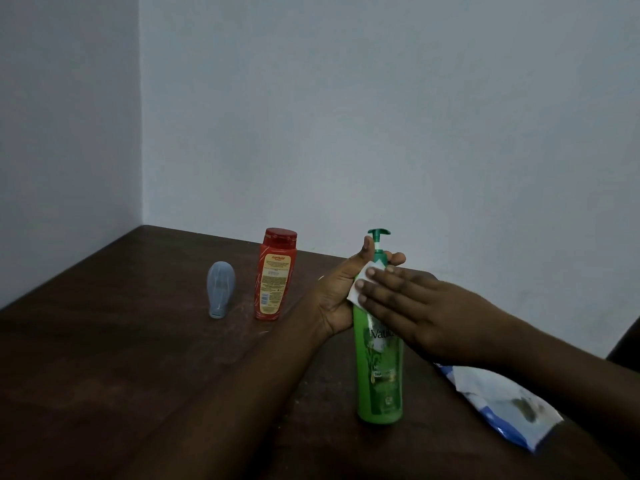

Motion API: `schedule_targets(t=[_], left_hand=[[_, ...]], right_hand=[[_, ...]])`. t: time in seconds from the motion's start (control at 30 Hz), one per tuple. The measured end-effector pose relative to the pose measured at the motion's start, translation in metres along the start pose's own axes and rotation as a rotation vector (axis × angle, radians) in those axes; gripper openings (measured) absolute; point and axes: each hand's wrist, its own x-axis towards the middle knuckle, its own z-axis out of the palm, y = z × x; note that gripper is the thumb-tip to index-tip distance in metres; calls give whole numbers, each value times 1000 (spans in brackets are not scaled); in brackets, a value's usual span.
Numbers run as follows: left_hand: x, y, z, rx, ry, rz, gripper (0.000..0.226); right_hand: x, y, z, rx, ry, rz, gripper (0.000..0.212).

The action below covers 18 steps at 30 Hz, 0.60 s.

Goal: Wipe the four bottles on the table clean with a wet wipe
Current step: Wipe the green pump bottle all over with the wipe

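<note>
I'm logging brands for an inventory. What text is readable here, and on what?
"Vatik", end hidden behind the right hand: tall green pump bottle; smaller print below is blurred.
Label on the red plastic bottle: too blurred.
On the small grey bottle and the blue-and-white wipe pack: nothing legible.

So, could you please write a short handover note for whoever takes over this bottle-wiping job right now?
Left hand grips the green pump bottle near its neck, upright on the table.
Right hand, fingers straight, presses the wet wipe against the bottle's upper part.
The red bottle and the grey-blue bottle stand apart, further back on the left. A fourth bottle is not in view. The wipe packet lies on the table to the right.
Done: wiping of the green bottle is under way; whether the other two are clean cannot be told.
Left: finish the green one, then any unwiped bottles.
</note>
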Motion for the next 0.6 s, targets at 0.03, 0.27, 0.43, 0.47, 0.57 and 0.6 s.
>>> schedule_targets(t=[0.03, 0.27, 0.43, 0.47, 0.57, 0.6], left_hand=[[1, 0, -1, 3, 3, 4, 54], [4, -3, -4, -9, 4, 115, 55], [2, -3, -3, -14, 11, 115, 54], [2, -3, -1, -25, 14, 113, 51], [1, -3, 2, -46, 14, 94, 44], [0, -3, 3, -40, 17, 79, 43]], right_hand=[[0, -1, -1, -5, 6, 12, 44], [-26, -50, 5, 95, -114, -223, 43], [-31, -58, -1, 93, -161, -298, 40], [-29, -56, 2, 86, -146, -304, 40], [-19, -40, 13, 82, -52, -183, 42], [-15, -33, 15, 71, -17, -121, 43]])
